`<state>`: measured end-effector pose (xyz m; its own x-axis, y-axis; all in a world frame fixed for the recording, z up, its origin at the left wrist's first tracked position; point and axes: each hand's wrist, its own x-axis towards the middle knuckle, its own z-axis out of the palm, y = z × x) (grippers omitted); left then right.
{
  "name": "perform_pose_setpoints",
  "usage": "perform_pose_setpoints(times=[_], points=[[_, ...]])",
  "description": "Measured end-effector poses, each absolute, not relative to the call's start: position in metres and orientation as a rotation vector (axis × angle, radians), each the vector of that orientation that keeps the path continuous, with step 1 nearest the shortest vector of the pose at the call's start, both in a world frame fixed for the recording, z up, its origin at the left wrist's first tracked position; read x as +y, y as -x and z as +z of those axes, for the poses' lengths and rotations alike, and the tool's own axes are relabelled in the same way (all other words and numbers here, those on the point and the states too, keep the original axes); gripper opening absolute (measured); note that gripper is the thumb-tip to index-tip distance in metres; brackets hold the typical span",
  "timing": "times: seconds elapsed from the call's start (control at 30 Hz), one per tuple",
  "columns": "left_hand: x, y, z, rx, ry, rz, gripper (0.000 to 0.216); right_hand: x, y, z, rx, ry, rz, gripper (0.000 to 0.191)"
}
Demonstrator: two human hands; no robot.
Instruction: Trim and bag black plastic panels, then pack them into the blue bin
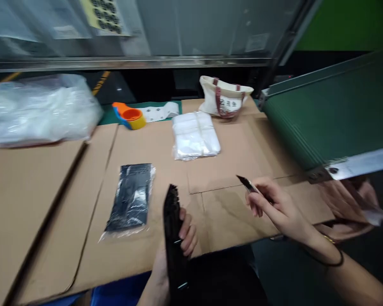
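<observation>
My left hand point(188, 234) is closed around a flat, glossy black piece point(172, 229). It stands nearly upright, seen almost edge-on, with a jagged top end; its exact kind is unclear. In my right hand point(274, 206), pinched between thumb and fingers, is a small knife point(247, 183) with a dark pointed blade aimed up and left. The two hands are apart, both above the near edge of the cardboard-covered table point(223, 208). Left of my left hand lies a dark flat item in a clear plastic sleeve point(130, 197).
Beyond my hands lie a bundle of clear plastic bags point(196, 135), a canvas tote point(225, 100) and an orange, yellow and blue tape dispenser point(129, 115) with a white label strip point(158, 112). A large plastic bag point(41, 110) sits left. A green conveyor belt point(335, 114) slopes at right.
</observation>
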<state>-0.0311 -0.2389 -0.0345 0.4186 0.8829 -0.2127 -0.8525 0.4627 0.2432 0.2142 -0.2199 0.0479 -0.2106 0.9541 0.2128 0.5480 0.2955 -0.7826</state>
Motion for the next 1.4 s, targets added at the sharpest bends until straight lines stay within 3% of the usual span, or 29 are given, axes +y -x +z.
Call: perform_pose_setpoints(times=[0.17,0.37,0.57,0.77,1.13,1.27,1.4], points=[[-0.206,0.043,-0.076,-0.186,-0.167,0.816,0.007,-0.275,-0.292,-0.041,-1.687,2.106,0.172,0.037],[-0.188,0.032,-0.094,-0.288,-0.072,0.696,0.013,-0.368,-0.329,-0.093,-1.412,2.444,-0.09,0.052],[-0.193,0.03,-0.102,-0.284,-0.037,0.712,0.017,-0.398,-0.33,-0.109,-1.423,2.483,0.031,0.057],[-0.197,0.038,-0.097,-0.09,-0.038,0.815,0.007,-0.411,-0.342,-0.089,-1.285,2.462,0.276,0.06],[-0.195,0.042,-0.103,-0.205,-0.084,0.821,0.013,-0.384,-0.33,-0.101,-0.674,2.301,1.19,0.069],[-0.197,0.046,-0.096,-0.116,-0.157,0.782,0.004,-0.404,-0.338,-0.095,-0.598,2.307,1.196,0.071],[-0.212,0.043,-0.068,0.397,-0.027,1.017,0.016,-0.397,-0.336,-0.09,-0.693,2.317,0.994,0.072]])
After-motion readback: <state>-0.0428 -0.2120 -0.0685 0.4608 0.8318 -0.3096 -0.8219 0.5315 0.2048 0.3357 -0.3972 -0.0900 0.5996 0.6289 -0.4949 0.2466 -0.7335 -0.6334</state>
